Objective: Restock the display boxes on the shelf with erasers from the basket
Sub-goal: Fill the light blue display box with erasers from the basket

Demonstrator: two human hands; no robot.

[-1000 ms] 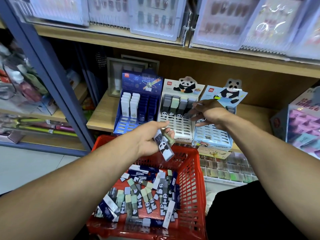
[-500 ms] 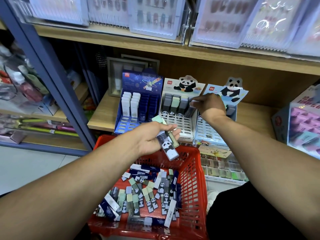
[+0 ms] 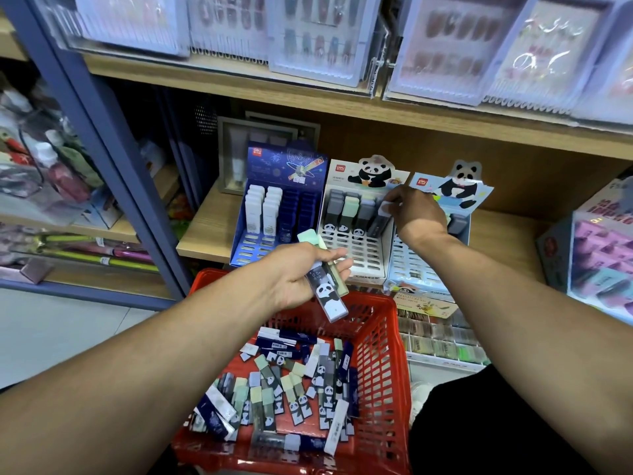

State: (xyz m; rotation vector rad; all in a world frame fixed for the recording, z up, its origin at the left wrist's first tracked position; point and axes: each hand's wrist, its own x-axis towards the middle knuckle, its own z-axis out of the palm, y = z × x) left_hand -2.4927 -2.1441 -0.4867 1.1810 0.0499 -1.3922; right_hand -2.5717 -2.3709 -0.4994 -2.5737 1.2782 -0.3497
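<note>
My left hand holds a small bunch of panda erasers above the red basket, which has many loose erasers on its bottom. My right hand reaches into the white panda display box on the shelf and pinches a grey eraser at the right end of its top row. A dark blue display box stands to the left, a light blue panda box to the right.
The boxes sit on a wooden shelf under a second shelf of clear nail packs. A blue upright post stands left. A pink-and-blue box sits at the right. Trays of small items lie below the shelf.
My right hand moved up and left from the light blue box to the white panda box's top row. My left hand rose slightly with its erasers.
</note>
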